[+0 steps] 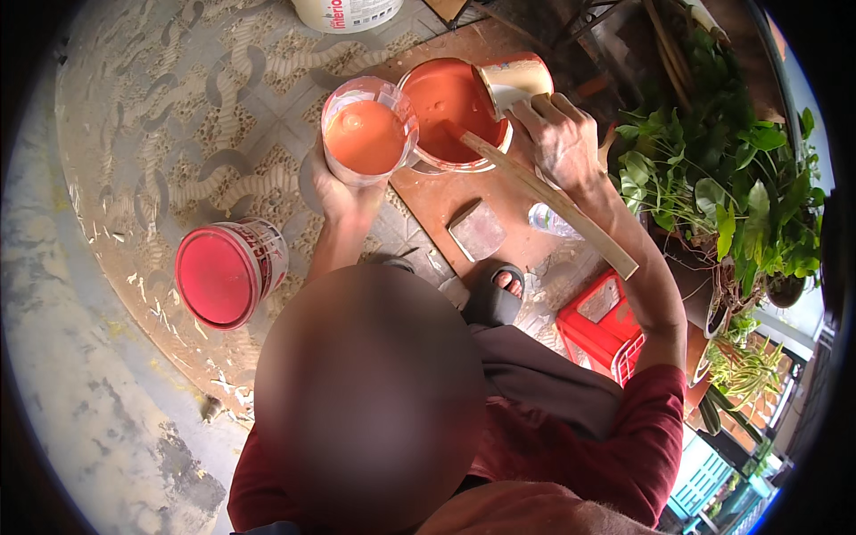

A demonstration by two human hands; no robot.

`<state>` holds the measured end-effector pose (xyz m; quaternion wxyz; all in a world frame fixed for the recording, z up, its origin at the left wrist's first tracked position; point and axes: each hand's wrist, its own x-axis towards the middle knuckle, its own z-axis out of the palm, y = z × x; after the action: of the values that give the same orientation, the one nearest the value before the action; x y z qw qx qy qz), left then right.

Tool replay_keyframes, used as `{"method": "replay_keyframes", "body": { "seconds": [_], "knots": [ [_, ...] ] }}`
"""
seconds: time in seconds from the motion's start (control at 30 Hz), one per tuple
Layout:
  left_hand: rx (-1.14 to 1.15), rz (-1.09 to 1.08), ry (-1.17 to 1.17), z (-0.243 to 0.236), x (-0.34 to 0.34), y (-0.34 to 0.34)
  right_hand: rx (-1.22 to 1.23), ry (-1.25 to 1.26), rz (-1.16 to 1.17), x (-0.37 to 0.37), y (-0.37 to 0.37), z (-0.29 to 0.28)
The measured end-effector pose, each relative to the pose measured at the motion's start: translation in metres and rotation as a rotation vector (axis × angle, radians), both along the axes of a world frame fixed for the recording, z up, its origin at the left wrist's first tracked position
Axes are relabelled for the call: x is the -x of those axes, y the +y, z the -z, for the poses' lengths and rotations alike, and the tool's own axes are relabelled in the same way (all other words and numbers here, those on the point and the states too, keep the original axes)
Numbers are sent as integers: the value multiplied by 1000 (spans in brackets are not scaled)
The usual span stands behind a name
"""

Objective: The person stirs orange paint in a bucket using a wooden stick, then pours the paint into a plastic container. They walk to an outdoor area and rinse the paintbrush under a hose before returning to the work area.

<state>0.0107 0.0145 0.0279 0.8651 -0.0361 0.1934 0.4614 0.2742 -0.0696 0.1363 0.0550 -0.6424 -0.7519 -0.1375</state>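
My left hand (341, 198) grips a clear plastic tub (364, 138) with orange paint in it. Right of the tub, and just touching or overlapping its edge, stands a bucket (446, 107) of deeper orange-red paint. My right hand (562, 143) is closed around a cream-coloured cup (524, 76), tipped on its side at the bucket's right rim with its mouth toward the paint. A flat wooden stick (562, 203) leans out of the bucket, its lower end in the paint, and crosses in front of my right forearm. What the cup contains cannot be seen clearly.
A bucket with a red lid (217, 276) stands at the left on patterned tiles. At the top is a white bucket (348, 13). Near my sandalled foot (496, 292) lie a square block (479, 230) and a clear bottle (551, 219). A red stool (602, 321) and potted plants (722, 178) are right.
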Motion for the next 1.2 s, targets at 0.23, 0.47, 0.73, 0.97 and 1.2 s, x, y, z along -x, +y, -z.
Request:
{"method": "replay_keyframes", "body": {
  "seconds": [0.23,0.47,0.73,0.97,1.2],
  "knots": [
    [-39,16,7,0,-2,0,-28,-10,51,-3,1,-6],
    [-25,15,46,-7,-4,-5,25,-25,-20,-3,8,-5],
    [-22,-15,71,-8,-1,-3,56,-21,-26,-3,8,-2],
    [-14,10,-30,3,5,-1,85,311,305,-17,11,-1],
    [-13,16,-56,-8,1,-7,41,1405,604,-56,-8,32]
  ]
}}
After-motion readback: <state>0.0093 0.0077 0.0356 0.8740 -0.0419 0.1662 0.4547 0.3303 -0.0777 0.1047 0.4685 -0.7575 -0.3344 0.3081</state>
